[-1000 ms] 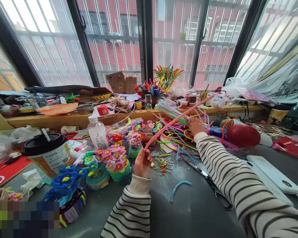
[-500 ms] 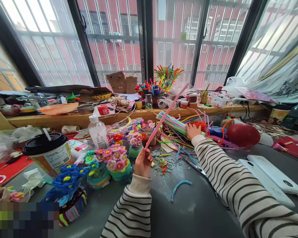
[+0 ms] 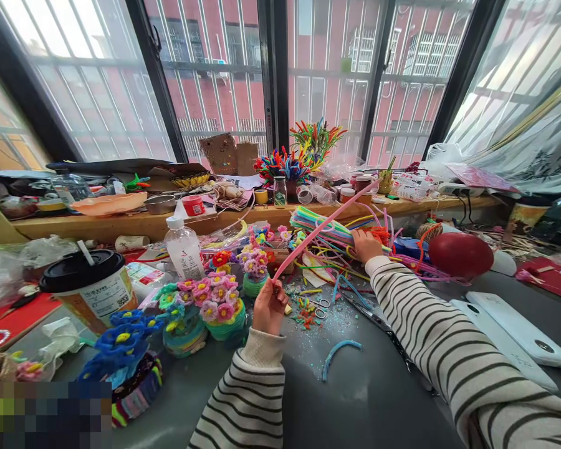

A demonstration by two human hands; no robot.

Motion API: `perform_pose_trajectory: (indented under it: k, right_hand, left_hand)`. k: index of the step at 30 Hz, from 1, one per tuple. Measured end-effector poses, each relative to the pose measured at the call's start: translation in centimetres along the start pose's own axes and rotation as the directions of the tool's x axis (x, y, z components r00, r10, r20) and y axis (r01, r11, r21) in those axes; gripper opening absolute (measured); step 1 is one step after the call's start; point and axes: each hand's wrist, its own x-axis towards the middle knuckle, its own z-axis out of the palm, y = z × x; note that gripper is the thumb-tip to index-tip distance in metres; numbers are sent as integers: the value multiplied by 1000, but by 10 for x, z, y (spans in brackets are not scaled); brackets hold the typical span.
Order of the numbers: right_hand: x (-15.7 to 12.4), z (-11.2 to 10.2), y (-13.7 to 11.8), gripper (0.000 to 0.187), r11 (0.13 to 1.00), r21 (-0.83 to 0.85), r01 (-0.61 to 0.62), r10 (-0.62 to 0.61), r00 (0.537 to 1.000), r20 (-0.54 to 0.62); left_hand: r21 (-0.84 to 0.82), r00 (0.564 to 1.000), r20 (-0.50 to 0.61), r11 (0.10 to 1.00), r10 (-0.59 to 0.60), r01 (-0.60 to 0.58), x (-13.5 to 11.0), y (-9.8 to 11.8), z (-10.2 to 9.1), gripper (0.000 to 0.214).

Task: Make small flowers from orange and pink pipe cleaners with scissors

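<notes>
My left hand [image 3: 268,307] pinches the near end of a long pink pipe cleaner [image 3: 322,228], which slants up and to the right towards the window ledge. My right hand [image 3: 366,244] reaches into a heap of loose coloured pipe cleaners [image 3: 336,237] and its fingers are curled among the strands; what they hold is hidden. Just left of my left hand stand small pipe-cleaner flower pots [image 3: 217,305] in pink, teal and green. A blue flower pot [image 3: 124,349] sits further left and nearer.
Scissors [image 3: 378,324] and a curved blue pipe-cleaner piece [image 3: 339,352] lie on the grey table [image 3: 346,399]. A lidded drink cup [image 3: 91,284], a clear bottle [image 3: 184,249], a red oval object [image 3: 459,254] and white flat devices [image 3: 518,330] stand around. The wooden ledge [image 3: 121,226] is cluttered.
The pink pipe cleaner's far end swung up towards the window, then dropped back to the right. My right hand moved slightly deeper into the pile. My left hand stayed put.
</notes>
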Motion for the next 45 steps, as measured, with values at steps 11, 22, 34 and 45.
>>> perform_pose_trajectory:
  k: [11, 22, 34, 45]
  right_hand:
    - [28, 12, -19, 44, 989, 65, -133, 115, 967, 228]
    - [23, 44, -26, 63, 989, 81, -126, 88, 927, 365]
    - [2, -1, -33, 68, 864, 499, -66, -41, 979, 202]
    - [-91, -66, -96, 26, -401, 867, -297, -201, 951, 234]
  left_hand:
    - [21, 1000, -25, 1000, 13, -12, -3, 0, 2, 12]
    - [20, 999, -48, 1000, -1, 2, -3, -1, 2, 12]
    - [112, 994, -98, 993, 43, -32, -1, -2, 1, 14]
    - [813, 965, 12, 559, 262, -162, -4, -3, -1, 11]
